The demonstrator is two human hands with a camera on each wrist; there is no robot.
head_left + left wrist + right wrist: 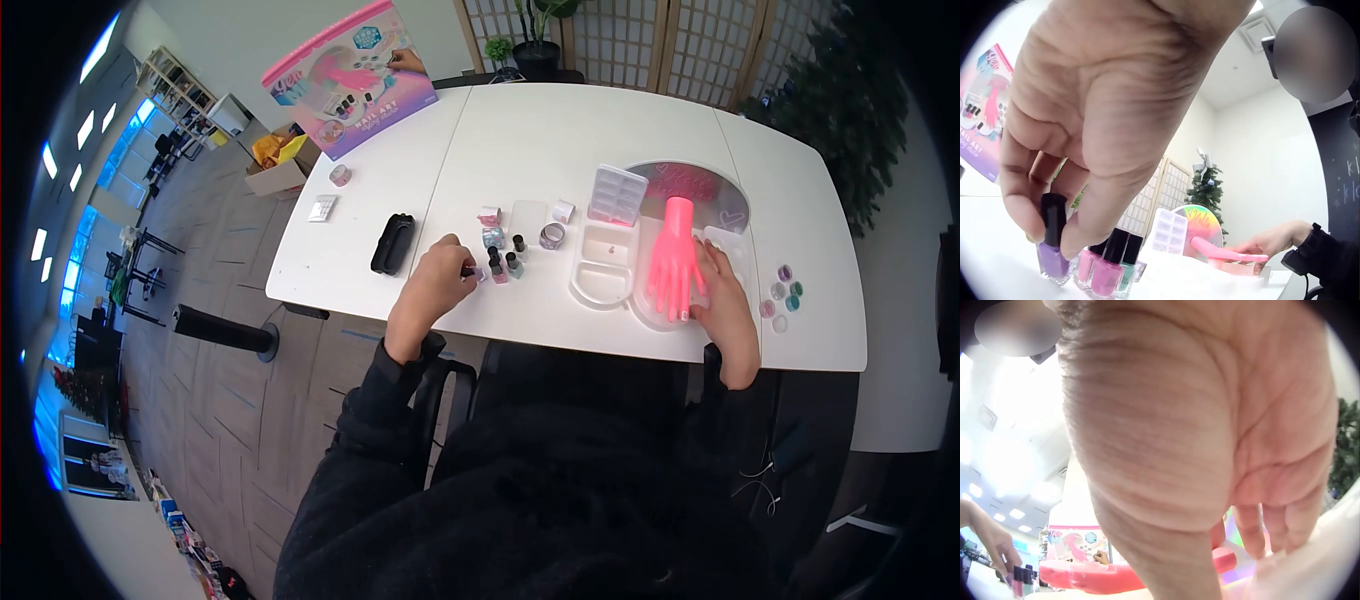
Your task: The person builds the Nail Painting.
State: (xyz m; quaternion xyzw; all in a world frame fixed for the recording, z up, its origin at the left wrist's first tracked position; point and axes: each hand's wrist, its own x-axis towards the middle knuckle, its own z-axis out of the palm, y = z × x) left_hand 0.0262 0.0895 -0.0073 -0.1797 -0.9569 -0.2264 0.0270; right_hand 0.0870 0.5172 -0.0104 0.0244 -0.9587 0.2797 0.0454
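Note:
Between thumb and fingers, my left hand [1110, 94] pinches the black cap of a purple polish bottle [1054, 259], which stands upright at the table's surface. Right beside it are pink and green bottles with black caps [1107, 269]. In the head view, my left hand [437, 283] is left of this cluster. My right hand [727, 312] rests at the right side of the pink model hand [677, 265], fingers extended over the white tray [600, 290]. The right wrist view shows my right hand [1166, 425] with its fingers pointing down; its exact contact with the model hand is hidden.
A black case [393, 244] lies left of the bottles. Small jars and rolls [552, 236] stand between bottles and tray. Several glitter pots [780, 291] sit at the right. The product box [350, 80] stands at the back left, and a mirror [725, 195] behind the model hand.

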